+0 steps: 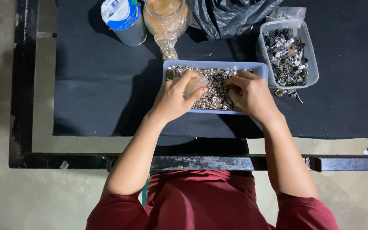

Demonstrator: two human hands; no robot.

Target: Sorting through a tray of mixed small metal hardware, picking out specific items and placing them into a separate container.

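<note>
A pale blue rectangular tray point(216, 64) full of small silver metal rings or snaps point(215, 91) lies on a black cloth. My left hand point(176, 97) rests over the tray's left half and is closed around a small clear plastic piece point(194, 85). My right hand point(250, 94) lies over the tray's right half, its fingers curled down into the metal pieces; whether it pinches one is hidden.
A clear tub point(288, 53) of dark and silver metal clips stands right of the tray, with a few clips point(289, 93) spilled beside it. Behind are a blue-and-white can point(125, 18), a clear bag point(165, 19) and a black plastic bag point(228, 15). The table's black metal frame point(201, 162) runs along the near edge.
</note>
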